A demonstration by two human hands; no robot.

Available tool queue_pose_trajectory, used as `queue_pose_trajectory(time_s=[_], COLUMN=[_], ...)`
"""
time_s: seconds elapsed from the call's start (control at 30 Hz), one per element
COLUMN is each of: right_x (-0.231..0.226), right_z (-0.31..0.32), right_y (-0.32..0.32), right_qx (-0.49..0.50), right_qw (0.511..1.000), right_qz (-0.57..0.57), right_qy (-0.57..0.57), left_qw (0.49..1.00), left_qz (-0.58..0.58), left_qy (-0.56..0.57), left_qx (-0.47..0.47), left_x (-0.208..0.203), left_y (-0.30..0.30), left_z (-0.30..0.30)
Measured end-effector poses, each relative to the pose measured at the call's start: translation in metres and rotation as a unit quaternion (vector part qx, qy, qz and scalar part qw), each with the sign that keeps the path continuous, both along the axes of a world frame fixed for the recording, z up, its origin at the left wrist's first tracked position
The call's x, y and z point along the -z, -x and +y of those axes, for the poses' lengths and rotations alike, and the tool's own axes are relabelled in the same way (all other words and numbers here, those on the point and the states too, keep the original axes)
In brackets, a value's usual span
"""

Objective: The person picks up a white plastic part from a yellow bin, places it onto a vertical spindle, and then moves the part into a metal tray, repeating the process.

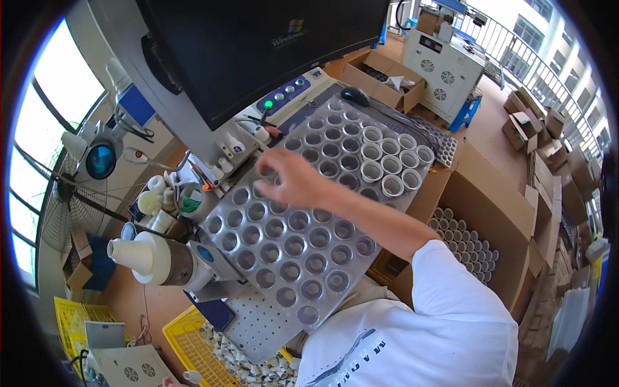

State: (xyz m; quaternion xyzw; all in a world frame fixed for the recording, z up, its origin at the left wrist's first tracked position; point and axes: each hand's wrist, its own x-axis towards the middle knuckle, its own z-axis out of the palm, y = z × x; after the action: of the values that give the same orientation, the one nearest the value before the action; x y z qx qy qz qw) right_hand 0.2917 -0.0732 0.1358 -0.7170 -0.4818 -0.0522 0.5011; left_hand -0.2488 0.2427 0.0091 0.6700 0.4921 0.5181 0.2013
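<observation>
My right hand (293, 179) hangs over the left part of a clear plastic tray (278, 291) with rows of round pockets. Its fingers are curved and its thumb stands apart, with nothing visible between them. At the tray's far right, several white cups (391, 164) sit upright in pockets; the pockets around them look unfilled. Only a bit of my left hand (170, 382) shows at the bottom edge, beside a small white cup (191, 376). Whether it grips that cup is hidden. Close by, a yellow basket (177, 330) contains many loose white cup-like pieces (258, 371).
A monitor (258, 51) stands behind the tray, above a button panel (284, 93) with a lit green button. A machine head with a white nozzle (138, 258) juts out at left. A cardboard box (493, 193) with rows of white cups stands at right. A black mouse (354, 96) lies at the back.
</observation>
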Motion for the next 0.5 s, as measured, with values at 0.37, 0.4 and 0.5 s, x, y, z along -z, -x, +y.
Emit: queue_pose_trajectory(time_s=[0.37,0.4,0.5], right_x=[-0.008,-0.009,-0.013], right_z=[-0.189,-0.193,-0.188], right_y=[-0.115,-0.115,-0.112], right_qx=[0.166,0.169,0.114], right_qw=[0.854,0.855,0.847], right_qz=[-0.023,-0.022,-0.002], right_qy=[0.492,0.490,0.519], left_qw=[0.980,0.971,0.947], left_qz=[0.013,0.018,0.019], left_qy=[0.076,0.055,0.019], left_qx=[0.183,0.231,0.322], left_x=[-0.013,-0.018,-0.018], left_y=[-0.105,-0.124,-0.161], left_z=[-0.137,-0.151,-0.172])
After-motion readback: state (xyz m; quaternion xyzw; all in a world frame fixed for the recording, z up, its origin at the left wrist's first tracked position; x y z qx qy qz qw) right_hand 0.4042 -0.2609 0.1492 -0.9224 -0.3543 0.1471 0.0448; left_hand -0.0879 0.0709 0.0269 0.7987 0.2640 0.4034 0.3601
